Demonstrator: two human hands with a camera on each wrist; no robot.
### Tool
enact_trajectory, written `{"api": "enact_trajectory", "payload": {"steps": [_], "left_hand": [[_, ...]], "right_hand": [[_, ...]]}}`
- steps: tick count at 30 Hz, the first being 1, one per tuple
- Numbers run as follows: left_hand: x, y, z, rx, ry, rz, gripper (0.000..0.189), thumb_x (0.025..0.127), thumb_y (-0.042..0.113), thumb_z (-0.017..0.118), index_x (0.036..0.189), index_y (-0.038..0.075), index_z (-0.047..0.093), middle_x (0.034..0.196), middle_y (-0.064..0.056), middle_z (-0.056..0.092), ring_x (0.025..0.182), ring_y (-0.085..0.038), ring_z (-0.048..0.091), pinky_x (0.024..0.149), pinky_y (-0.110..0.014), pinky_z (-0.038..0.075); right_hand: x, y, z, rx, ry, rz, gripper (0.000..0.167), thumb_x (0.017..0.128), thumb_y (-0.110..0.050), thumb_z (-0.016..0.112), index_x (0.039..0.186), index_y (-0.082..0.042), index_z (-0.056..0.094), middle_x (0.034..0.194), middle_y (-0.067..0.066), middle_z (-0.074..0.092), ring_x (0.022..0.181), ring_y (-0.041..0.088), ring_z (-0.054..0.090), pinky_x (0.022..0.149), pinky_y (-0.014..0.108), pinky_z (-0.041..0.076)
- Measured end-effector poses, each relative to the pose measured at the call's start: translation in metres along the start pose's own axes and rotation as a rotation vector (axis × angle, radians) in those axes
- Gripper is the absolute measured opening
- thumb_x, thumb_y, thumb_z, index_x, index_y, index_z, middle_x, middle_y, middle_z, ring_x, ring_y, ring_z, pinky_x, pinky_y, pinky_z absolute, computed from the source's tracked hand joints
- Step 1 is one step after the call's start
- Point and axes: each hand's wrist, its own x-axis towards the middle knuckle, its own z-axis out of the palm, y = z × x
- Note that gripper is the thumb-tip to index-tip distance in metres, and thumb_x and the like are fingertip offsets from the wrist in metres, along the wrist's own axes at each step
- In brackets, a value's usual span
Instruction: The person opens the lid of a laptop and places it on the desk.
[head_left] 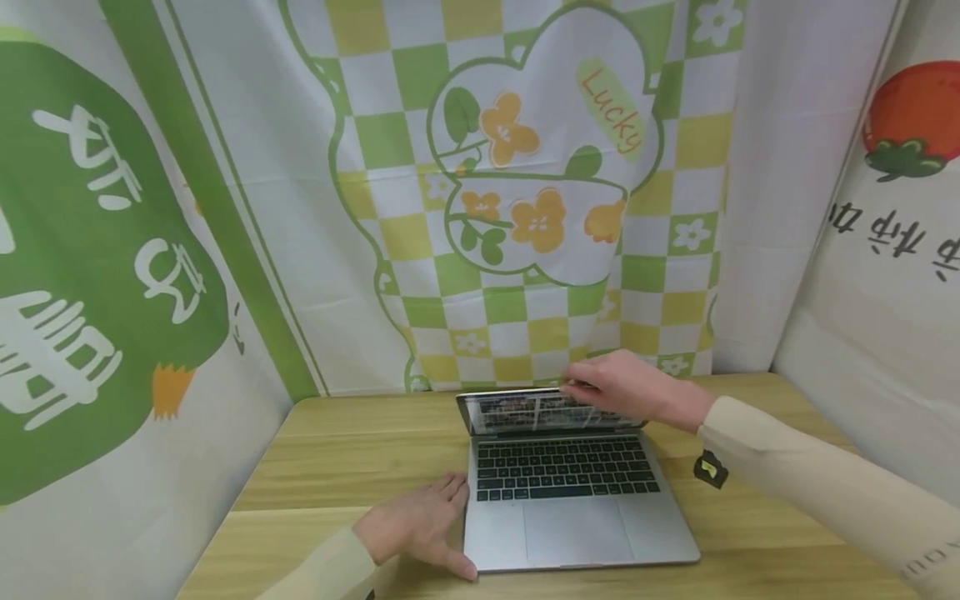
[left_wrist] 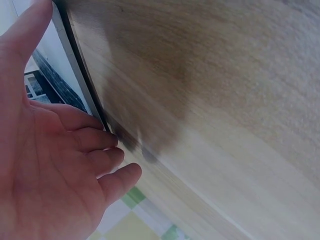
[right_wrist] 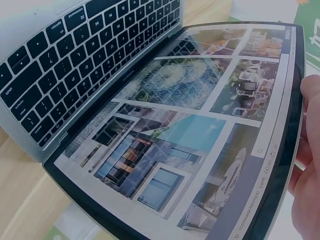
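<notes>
A silver laptop (head_left: 577,533) with black keys lies on the wooden table, its lid raised at an angle. My right hand (head_left: 626,383) grips the lid's top edge, thumb on the screen side and fingers behind it. In the right wrist view the lit screen (right_wrist: 180,125) displays a grid of photos of buildings, pools and furniture. My left hand (head_left: 420,521) rests beside the base's left side, thumb near the front corner and fingertips at the edge. The left wrist view has that hand's palm and fingers (left_wrist: 112,140) extended along the laptop's edge.
Bare wood of the table (head_left: 330,467) extends on both sides of the laptop. A green and yellow checked cloth (head_left: 420,250) hangs behind the table, with printed white panels at left and right. A small dark tag (head_left: 710,469) is at the right sleeve.
</notes>
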Motion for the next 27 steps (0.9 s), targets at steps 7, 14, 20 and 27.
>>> {"api": "enact_trajectory", "payload": {"steps": [7,14,20,27], "left_hand": [[0.000,0.001,-0.001,0.000,0.002,-0.003,0.122,0.069,0.084,0.059,0.150,-0.002,0.033,0.159,-0.022,0.028,0.148,-0.036,0.028,0.122,-0.043,0.029],[-0.001,0.002,-0.001,-0.011,-0.011,-0.016,0.122,0.069,0.084,0.060,0.151,-0.002,0.032,0.160,-0.021,0.026,0.148,-0.036,0.027,0.121,-0.043,0.030],[0.000,0.002,0.000,-0.010,-0.011,-0.014,0.122,0.069,0.084,0.060,0.151,-0.002,0.032,0.160,-0.022,0.026,0.148,-0.036,0.027,0.122,-0.043,0.029],[0.001,0.002,-0.002,0.005,-0.002,0.001,0.121,0.069,0.083,0.059,0.150,-0.003,0.032,0.159,-0.023,0.027,0.148,-0.037,0.027,0.122,-0.043,0.029]], "right_hand": [[0.001,0.005,-0.005,-0.003,-0.023,0.027,0.005,0.095,-0.022,0.065,0.097,-0.018,0.068,0.077,-0.012,0.067,0.058,-0.004,0.052,0.055,0.017,0.050],[0.002,0.011,-0.007,0.007,-0.041,0.085,0.006,0.096,-0.023,0.063,0.097,-0.019,0.068,0.077,-0.012,0.067,0.058,-0.005,0.051,0.055,0.018,0.049],[0.002,0.017,-0.007,0.032,-0.080,0.107,0.010,0.099,-0.024,0.060,0.094,-0.020,0.068,0.072,-0.014,0.062,0.057,-0.005,0.046,0.055,0.019,0.045],[-0.001,0.021,-0.010,0.052,-0.134,0.159,0.012,0.101,-0.024,0.057,0.095,-0.021,0.067,0.070,-0.014,0.059,0.057,-0.004,0.045,0.057,0.020,0.045]]}}
